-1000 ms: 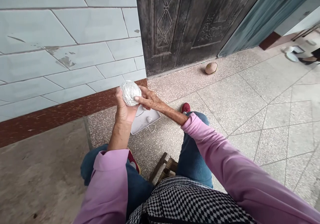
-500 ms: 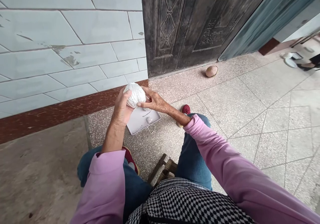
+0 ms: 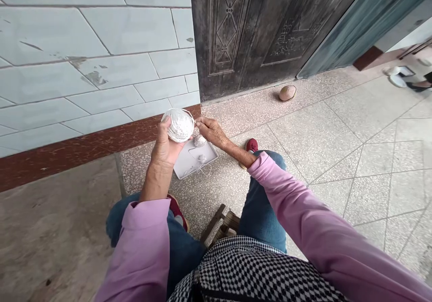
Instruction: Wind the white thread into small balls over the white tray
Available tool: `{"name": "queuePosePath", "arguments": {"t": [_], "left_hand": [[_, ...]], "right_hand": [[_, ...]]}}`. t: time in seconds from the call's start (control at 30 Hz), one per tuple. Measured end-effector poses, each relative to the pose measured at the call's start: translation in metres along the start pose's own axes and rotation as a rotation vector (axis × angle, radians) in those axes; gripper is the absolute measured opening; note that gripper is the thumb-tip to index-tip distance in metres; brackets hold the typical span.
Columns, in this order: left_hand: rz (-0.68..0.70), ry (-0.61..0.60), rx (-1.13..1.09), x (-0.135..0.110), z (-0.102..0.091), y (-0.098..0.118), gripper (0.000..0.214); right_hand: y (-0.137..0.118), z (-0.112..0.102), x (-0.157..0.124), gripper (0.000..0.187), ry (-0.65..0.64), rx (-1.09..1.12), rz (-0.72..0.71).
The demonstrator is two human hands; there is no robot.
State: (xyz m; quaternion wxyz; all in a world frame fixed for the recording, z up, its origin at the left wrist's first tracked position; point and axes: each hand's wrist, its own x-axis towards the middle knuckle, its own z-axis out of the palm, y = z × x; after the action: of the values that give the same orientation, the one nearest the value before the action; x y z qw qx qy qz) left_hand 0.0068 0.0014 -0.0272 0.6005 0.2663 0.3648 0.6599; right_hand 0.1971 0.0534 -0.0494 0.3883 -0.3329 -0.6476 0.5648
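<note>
My left hand [image 3: 165,145] is closed round a white ball of thread [image 3: 179,124], held up in front of my knees. My right hand [image 3: 209,130] pinches a strand of the thread just to the right of the ball, fingers pressed together. Below the hands a white box lid [image 3: 189,161] lies on the floor with two small thread balls [image 3: 201,149] and a loose loop of thread on it.
I sit on a low wooden stool [image 3: 222,224] facing a tiled wall [image 3: 94,68] and a dark carved door [image 3: 256,27]. A round tan object [image 3: 287,92] lies by the door. A sandalled foot of another person [image 3: 416,85] shows at far right.
My right hand has slid from the ball's front to its right side, drawing a strand out. The left hand turned the ball slightly. A second small ball now shows on the lid.
</note>
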Motion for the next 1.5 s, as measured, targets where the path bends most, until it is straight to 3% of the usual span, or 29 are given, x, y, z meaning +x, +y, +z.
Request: {"name": "queuePosePath", "arguments": {"t": [0.07, 0.17, 0.3, 0.47, 0.6, 0.77, 0.87, 1.03, 1.1, 1.3, 1.43, 1.5], "left_hand": [[-0.007, 0.042, -0.016, -0.001, 0.001, -0.001, 0.079], [0.013, 0.106, -0.032, -0.001, 0.003, -0.001, 0.078], [0.081, 0.147, -0.023, 0.003, 0.001, -0.004, 0.074], [0.172, 0.224, 0.044, 0.007, 0.001, -0.010, 0.068], [0.202, 0.269, 0.088, 0.003, 0.000, -0.009, 0.063], [0.035, 0.064, 0.105, -0.001, -0.006, -0.008, 0.065], [-0.041, 0.078, 0.053, 0.000, -0.007, -0.008, 0.067], [0.003, 0.177, 0.012, 0.003, 0.000, -0.004, 0.073], [0.059, 0.176, 0.003, 0.002, 0.005, -0.002, 0.073], [0.236, 0.155, 0.077, -0.009, 0.021, -0.002, 0.061], [0.317, 0.203, 0.076, -0.009, 0.019, -0.003, 0.065], [0.268, 0.176, 0.064, -0.005, 0.013, -0.003, 0.069]], "right_hand": [[-0.007, 0.002, -0.002, 0.029, 0.067, -0.127, -0.025], [-0.017, 0.007, -0.007, 0.030, 0.037, -0.302, 0.003], [-0.021, 0.024, -0.020, 0.032, -0.087, -0.485, 0.069], [-0.031, 0.039, -0.040, 0.028, -0.321, -0.519, 0.015], [-0.051, 0.022, -0.046, 0.030, -0.430, -0.387, -0.096], [-0.068, -0.009, -0.037, 0.045, -0.252, -0.276, -0.096], [-0.067, -0.014, -0.038, 0.054, -0.216, -0.237, -0.115], [-0.056, -0.013, -0.045, 0.061, -0.480, -0.149, -0.001], [-0.053, -0.010, -0.041, 0.060, -0.436, -0.088, 0.080], [-0.050, 0.013, -0.025, 0.065, -0.039, 0.204, 0.211], [-0.054, 0.029, -0.025, 0.069, 0.019, 0.319, 0.293], [-0.056, 0.035, -0.026, 0.069, 0.015, 0.352, 0.339]]}}
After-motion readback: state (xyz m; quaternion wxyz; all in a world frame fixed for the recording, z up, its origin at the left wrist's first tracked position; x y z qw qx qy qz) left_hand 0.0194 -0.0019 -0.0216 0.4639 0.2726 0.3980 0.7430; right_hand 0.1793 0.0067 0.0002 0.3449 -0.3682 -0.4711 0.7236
